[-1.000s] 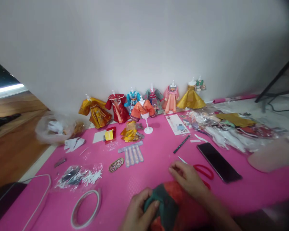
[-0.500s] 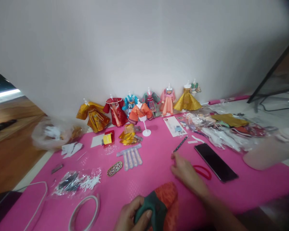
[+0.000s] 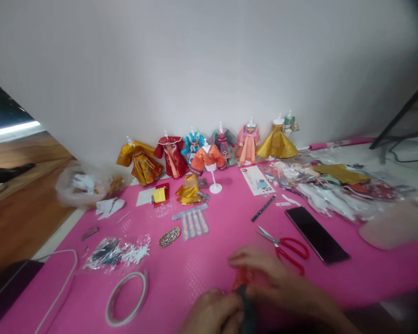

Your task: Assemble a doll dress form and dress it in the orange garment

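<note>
At the lower middle edge, my left hand (image 3: 218,311) is closed on a small piece of orange and dark green fabric (image 3: 243,279), mostly covered by the hands. My right hand (image 3: 273,276) is on the same fabric from the right, fingers over its orange part and thumb by the green part; this area is blurred. Just beyond the right hand lie red-handled scissors (image 3: 282,243) on the pink mat (image 3: 226,227), blades slightly apart. A dark pen-like stick (image 3: 264,208) is behind them, and a black phone (image 3: 316,234) is to their right.
Small doll outfits on white stands line the wall, an orange top (image 3: 209,160) in front. A roll of tape (image 3: 127,299), a bag of white pieces (image 3: 120,253) and a patterned oval (image 3: 169,236) lie left. Bagged fabrics (image 3: 344,178) fill the right back.
My right hand has left the scissors and come back toward me onto the fabric. The scissors now lie in full view. The whole view has shifted slightly.
</note>
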Demonstrator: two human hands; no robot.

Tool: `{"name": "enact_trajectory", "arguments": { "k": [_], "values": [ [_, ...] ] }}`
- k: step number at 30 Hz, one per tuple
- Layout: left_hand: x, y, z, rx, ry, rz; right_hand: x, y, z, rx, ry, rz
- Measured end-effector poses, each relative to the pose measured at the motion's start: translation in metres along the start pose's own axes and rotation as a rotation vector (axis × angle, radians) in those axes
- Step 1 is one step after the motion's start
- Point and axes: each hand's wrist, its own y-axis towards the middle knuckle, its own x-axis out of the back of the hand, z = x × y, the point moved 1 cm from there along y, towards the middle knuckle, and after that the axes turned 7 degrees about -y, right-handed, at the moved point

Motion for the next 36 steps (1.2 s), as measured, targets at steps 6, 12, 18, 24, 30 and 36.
{"name": "enact_trajectory", "arguments": {
  "k": [6,12,18,24,30,36],
  "values": [
    [0.017,-0.006,-0.004,0.112,0.042,-0.031,-0.006,-0.018,0.020,-0.223,0.124,0.134],
    [0.032,-0.022,0.008,0.216,-0.136,-0.007,0.002,-0.026,0.021,-0.446,0.334,0.184],
    [0.035,-0.041,0.028,0.276,-0.110,-0.141,0.008,-0.031,0.025,-0.459,0.304,0.156],
    [0.050,-0.061,0.022,0.347,-0.430,-0.139,0.024,-0.048,0.001,-0.291,-0.090,0.070],
    [0.061,-0.047,0.017,0.253,-0.655,-0.269,0.038,-0.029,-0.019,-0.112,-0.276,-0.042],
    [0.090,-0.026,0.004,-0.096,-0.133,-0.718,0.059,0.007,0.000,0.080,-0.444,-0.507]
  ]
}}
